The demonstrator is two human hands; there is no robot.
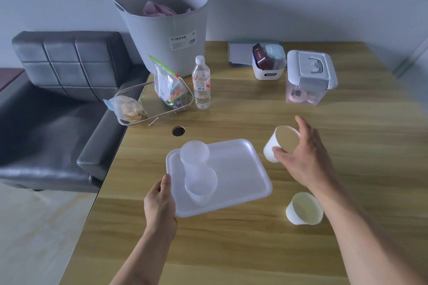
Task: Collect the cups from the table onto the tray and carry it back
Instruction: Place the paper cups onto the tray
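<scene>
Steadying near-left rim of white plastic tray [243,169] with left hand [161,206], pinching; right hand [305,159] clasping tilted white paper cup [281,143] to load.

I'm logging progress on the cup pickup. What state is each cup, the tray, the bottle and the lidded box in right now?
Tray: on the table, left hand gripping its edge.
Two clear cups: upright on the tray.
Paper cup: tilted, gripped by right hand.
Second paper cup: on the table, uncollected.
Water bottle: upright, capped.
Storage box: lid latched shut.
</scene>
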